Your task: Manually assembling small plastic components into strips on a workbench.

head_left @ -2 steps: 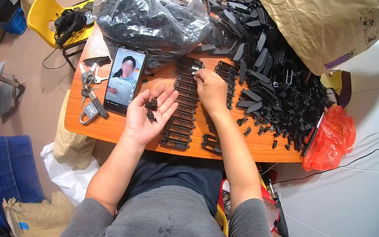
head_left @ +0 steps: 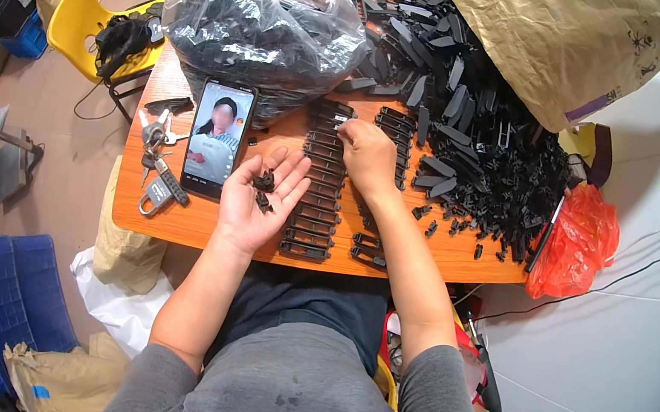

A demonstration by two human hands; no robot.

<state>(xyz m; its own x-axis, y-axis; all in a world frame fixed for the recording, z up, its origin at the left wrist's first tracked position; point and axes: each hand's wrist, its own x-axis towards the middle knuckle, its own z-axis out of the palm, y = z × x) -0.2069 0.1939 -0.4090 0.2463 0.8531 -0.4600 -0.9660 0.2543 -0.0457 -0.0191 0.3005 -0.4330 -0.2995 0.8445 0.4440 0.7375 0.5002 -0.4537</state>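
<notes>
My left hand point(head_left: 254, 203) is palm up with its fingers spread, and several small black plastic parts point(head_left: 265, 182) rest on the palm. It is just left of a column of black plastic frames point(head_left: 313, 212) laid side by side. My right hand point(head_left: 370, 157) is closed in a pinch over the upper part of that column; its fingers hide whatever they hold. A second column of similar frames point(head_left: 395, 121) runs to the right, partly under my right hand and forearm.
A phone point(head_left: 218, 141) stands left of my left hand, near keys and a padlock point(head_left: 156, 200). Behind sits a clear plastic bag point(head_left: 264, 23) full of black parts. Loose black parts point(head_left: 462, 132) are heaped at the right, beside a paper sack point(head_left: 561, 53) and red bag point(head_left: 578, 245).
</notes>
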